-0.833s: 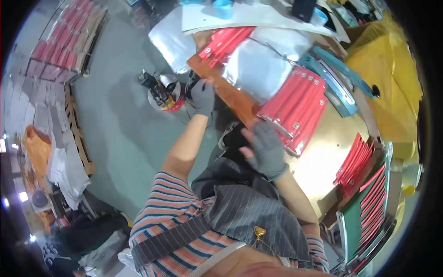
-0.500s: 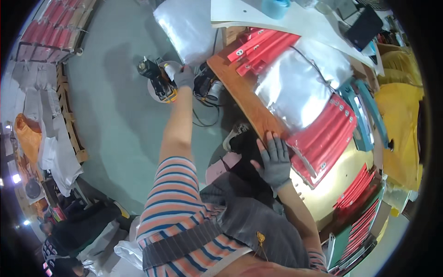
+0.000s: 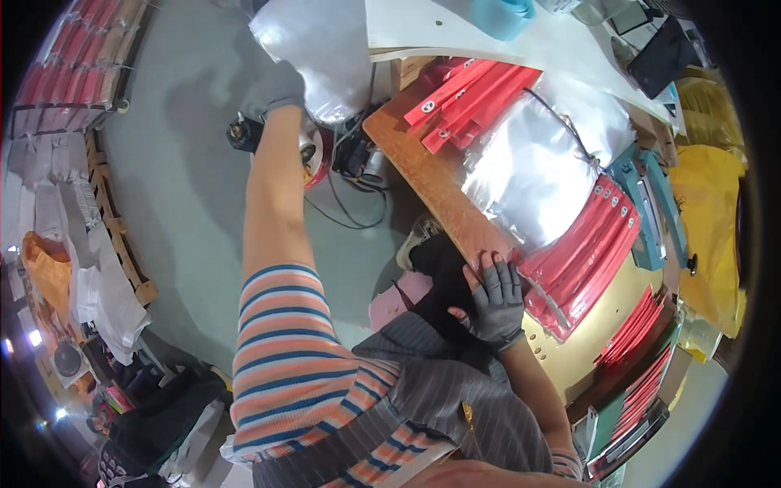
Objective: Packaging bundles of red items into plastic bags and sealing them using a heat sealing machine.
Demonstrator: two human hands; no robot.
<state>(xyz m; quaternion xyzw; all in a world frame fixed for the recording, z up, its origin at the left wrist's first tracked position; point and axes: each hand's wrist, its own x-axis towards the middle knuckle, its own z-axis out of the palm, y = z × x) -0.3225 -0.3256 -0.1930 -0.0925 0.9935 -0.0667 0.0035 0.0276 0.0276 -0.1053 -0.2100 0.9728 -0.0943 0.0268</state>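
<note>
The left hand (image 3: 281,85), in a grey glove, reaches far left and touches a clear plastic bag (image 3: 325,45); whether it grips I cannot tell. The right hand (image 3: 496,297) lies flat, fingers spread, on the near counter (image 3: 431,183) edge, beside red packets (image 3: 582,260).

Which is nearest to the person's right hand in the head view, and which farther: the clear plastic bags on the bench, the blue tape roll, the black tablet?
From the right hand, resting at the bench edge:
1. Clear plastic bags, on the bench just beyond the hand.
2. Blue tape roll, at the far end on the white sheet.
3. Black tablet, far right corner; nearly as far as the tape roll.
</note>
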